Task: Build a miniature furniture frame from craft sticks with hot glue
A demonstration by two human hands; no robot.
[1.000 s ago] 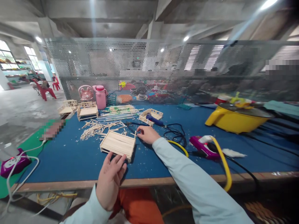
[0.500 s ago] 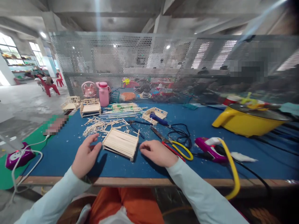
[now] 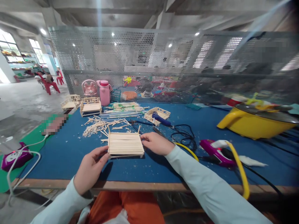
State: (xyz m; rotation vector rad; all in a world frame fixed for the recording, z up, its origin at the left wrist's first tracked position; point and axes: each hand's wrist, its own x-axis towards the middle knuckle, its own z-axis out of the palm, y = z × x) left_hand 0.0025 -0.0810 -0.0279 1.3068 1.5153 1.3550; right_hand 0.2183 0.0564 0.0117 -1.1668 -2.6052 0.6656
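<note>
A miniature bed made of wooden sticks [image 3: 126, 143] stands on the blue tabletop in front of me, its slatted top upward and two posts rising at its far corners. At its left edge, my left hand [image 3: 91, 168] grips the near corner between thumb and fingers. My right hand [image 3: 157, 143] holds the opposite edge with bent fingers, the thumb side toward me. Just behind the bed lie loose cut sticks [image 3: 100, 127]. Partly covered by my right forearm are scissors with a yellow handle [image 3: 188, 150].
A blue glue gun [image 3: 161, 119] rests by another stick piece [image 3: 153, 112]. Finished stick furniture [image 3: 90, 106] stands back left, near a pink bottle [image 3: 104, 92]. At right are a yellow pot [image 3: 254, 123] and a purple power strip [image 3: 217, 152] with a yellow cable. A perforated metal screen [image 3: 140, 56] borders the back.
The miniature bed has turned so its long side faces me squarely. Both hands, earlier apart from it, have closed in on its left and right edges. The view has shifted slightly.
</note>
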